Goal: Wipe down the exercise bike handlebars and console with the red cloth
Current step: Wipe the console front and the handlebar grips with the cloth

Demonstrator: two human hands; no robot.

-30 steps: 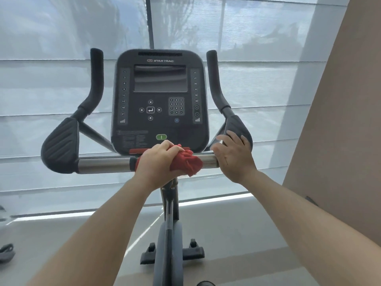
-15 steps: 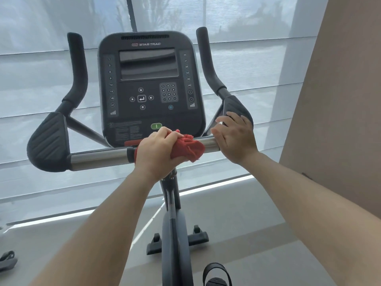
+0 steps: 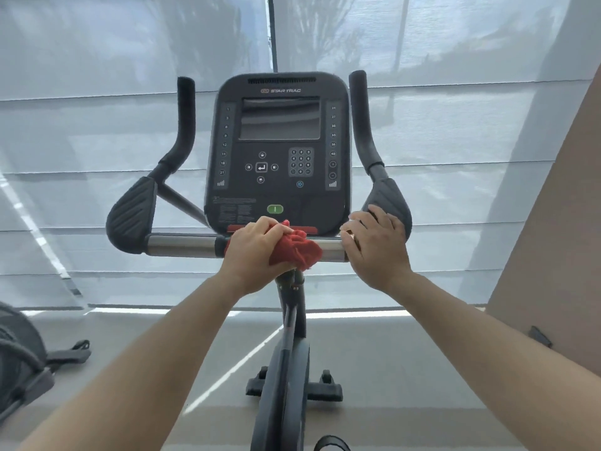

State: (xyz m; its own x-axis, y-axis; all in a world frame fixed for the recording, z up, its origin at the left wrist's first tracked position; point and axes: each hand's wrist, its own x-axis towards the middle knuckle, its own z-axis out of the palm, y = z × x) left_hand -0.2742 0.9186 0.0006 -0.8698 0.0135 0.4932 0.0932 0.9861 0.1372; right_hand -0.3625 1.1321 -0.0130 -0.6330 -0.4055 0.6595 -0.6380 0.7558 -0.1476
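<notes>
Head view: left hand (image 3: 253, 252) clamps the bunched red cloth (image 3: 297, 250) onto the crossbar (image 3: 182, 245), right hand (image 3: 377, 252) curled round its end. Wadded up (little fabric touching), it may skip patches or bump console (image 3: 279, 151) buttons.

Bare crossbar (image 3: 182, 245) free to the left, elbow pad (image 3: 131, 216) capping its end, console (image 3: 279, 177) close above, right hand (image 3: 374, 252) blocking rightward

This is looking like a gym or fitness room: an exercise bike (image 3: 286, 385) with a Star Trac console (image 3: 279, 177) is standing before pale blinds (image 3: 97, 141) covering the far side, and another machine (image 3: 19, 362) is showing near left on the grey floor (image 3: 406, 359).
</notes>
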